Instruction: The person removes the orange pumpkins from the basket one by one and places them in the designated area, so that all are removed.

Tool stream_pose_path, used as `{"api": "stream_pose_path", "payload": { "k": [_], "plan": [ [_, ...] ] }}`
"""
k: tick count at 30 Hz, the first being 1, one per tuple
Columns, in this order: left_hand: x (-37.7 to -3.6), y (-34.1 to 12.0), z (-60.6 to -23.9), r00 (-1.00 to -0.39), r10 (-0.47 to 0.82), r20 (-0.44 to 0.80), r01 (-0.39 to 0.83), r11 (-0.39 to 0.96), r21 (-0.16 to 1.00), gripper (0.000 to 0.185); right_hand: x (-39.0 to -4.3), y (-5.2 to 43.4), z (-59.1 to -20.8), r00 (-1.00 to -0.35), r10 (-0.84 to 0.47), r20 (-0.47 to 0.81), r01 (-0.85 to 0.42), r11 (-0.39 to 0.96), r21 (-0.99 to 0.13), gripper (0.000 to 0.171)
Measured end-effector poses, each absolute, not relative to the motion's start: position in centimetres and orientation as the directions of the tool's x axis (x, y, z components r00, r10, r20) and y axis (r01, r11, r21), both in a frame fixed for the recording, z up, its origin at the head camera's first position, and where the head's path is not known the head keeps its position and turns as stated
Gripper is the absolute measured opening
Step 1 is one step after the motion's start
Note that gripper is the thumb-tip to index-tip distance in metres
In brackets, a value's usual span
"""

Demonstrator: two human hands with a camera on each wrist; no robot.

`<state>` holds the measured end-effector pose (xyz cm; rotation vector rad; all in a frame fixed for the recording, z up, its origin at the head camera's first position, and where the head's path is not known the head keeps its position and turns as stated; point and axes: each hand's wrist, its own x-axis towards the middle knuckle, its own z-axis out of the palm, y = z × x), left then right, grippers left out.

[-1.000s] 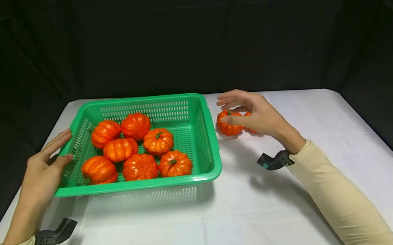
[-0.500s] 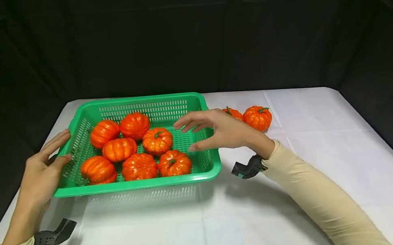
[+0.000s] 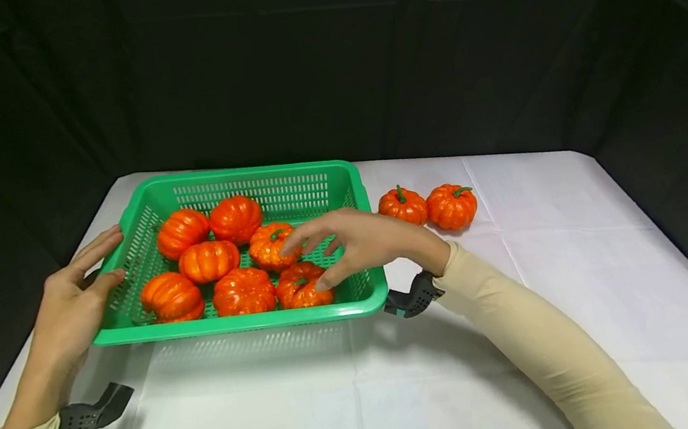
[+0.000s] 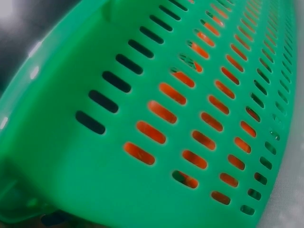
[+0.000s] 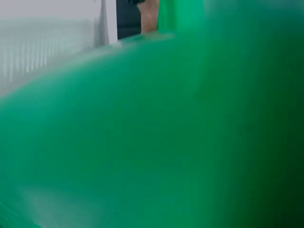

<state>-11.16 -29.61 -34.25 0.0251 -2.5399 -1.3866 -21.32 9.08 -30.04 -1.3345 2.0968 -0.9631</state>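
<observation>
Presently touching green plastic basket point(image 3: 241, 322) with straightened left hand point(image 3: 75, 297); poising right hand point(image 3: 363, 239) spread, apparently empty, over ribbed orange pumpkins point(image 3: 269, 249).

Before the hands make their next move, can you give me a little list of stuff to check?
1. Left hand at the left rim of the green basket: ok.
2. Basket upright on the white cloth: ok.
3. Seven pumpkins sitting inside the basket: ok.
4. All pumpkins in: not ok, two loose pumpkins sit on the cloth beside it.
5. Right hand clear of the pumpkins below it: cannot tell.
</observation>
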Motion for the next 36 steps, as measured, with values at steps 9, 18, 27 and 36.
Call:
{"api": "stream_pose_path", "payload": {
  "k": [9,18,27,36],
  "plan": [
    [-11.1,-29.4,-34.3,-0.968,-0.138,0.209,0.102,0.546,0.832,0.051,-22.1,8.7,-29.4,-0.344,-0.93,-0.13,-0.567,0.316,-0.76,0.05],
    [-11.0,-29.4,-34.2,-0.971,-0.142,0.193,0.086,0.546,0.833,0.051,-22.7,8.4,-27.7,-0.297,-0.928,-0.223,-0.587,0.362,-0.724,0.056],
    [-11.2,-29.5,-34.2,-0.969,-0.143,0.202,0.088,0.565,0.821,0.05,-24.7,8.1,-28.2,-0.219,-0.921,-0.322,-0.494,0.389,-0.777,0.063],
    [-11.3,-29.4,-34.1,-0.973,-0.146,0.18,0.068,0.563,0.824,0.051,-25.1,7.9,-28.6,-0.229,-0.901,-0.369,-0.454,0.435,-0.778,0.067]
  ]
}}
